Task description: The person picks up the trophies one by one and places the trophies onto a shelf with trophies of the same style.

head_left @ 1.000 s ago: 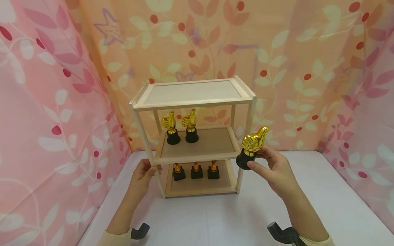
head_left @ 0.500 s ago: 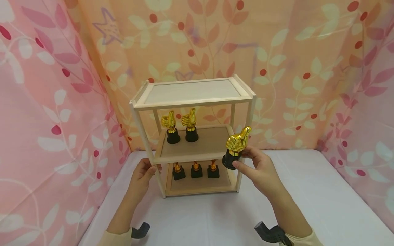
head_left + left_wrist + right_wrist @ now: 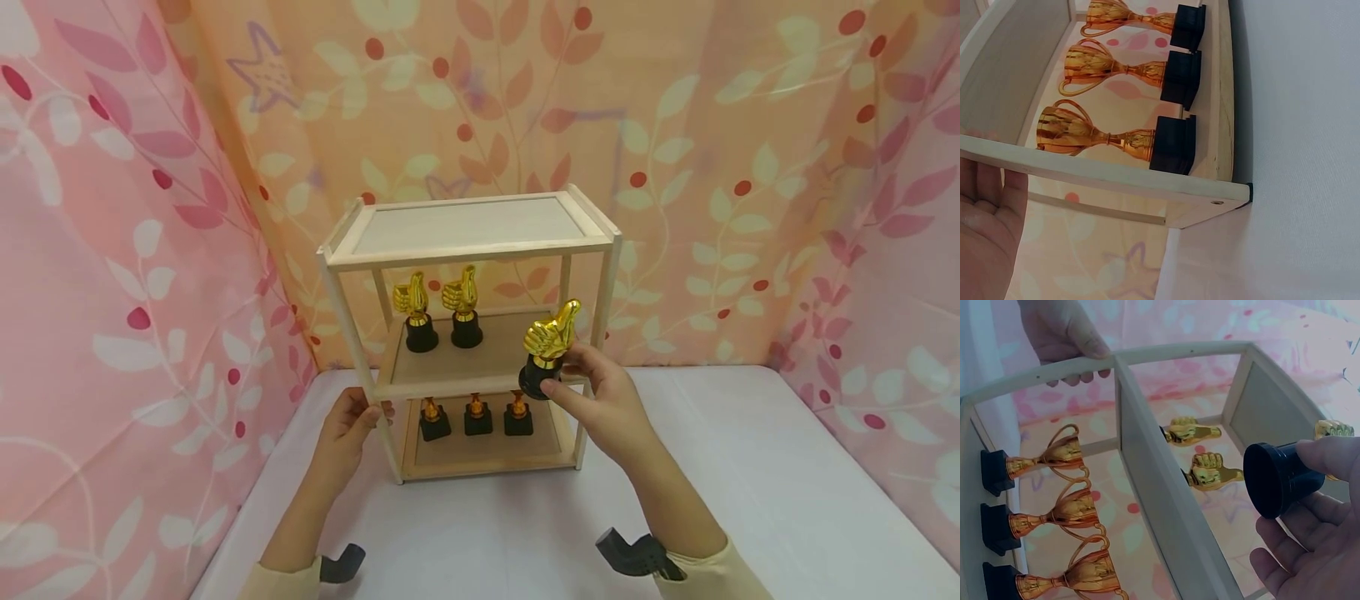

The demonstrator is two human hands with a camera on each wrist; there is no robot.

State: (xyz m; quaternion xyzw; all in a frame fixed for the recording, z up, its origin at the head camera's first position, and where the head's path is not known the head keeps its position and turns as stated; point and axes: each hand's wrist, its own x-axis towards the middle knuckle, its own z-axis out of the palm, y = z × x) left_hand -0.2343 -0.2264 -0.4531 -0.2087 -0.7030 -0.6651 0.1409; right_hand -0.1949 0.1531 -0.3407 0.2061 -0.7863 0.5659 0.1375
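Note:
My right hand (image 3: 607, 408) pinches the black base of a gold thumbs-up trophy (image 3: 551, 337), tilted a little, in front of the right part of the middle shelf. In the right wrist view the round underside of that trophy's base (image 3: 1266, 481) faces the camera. My left hand (image 3: 348, 429) holds the left front post of the wooden shelf rack (image 3: 480, 258), just below the middle shelf. Two matching thumbs-up trophies, a left one (image 3: 420, 321) and a right one (image 3: 465, 317), stand upright on the left half of the middle shelf (image 3: 517, 342).
On the bottom shelf (image 3: 487, 454) three gold cup trophies with black square bases stand in a row, among them the middle cup trophy (image 3: 1113, 69). The rack stands on a white-covered table (image 3: 495, 533). Floral curtains (image 3: 675, 150) hang behind and at both sides.
My right hand has carried the thumbs-up trophy leftward and slightly up, from beside the rack's right post to the front of the middle shelf. My left hand stays on the post.

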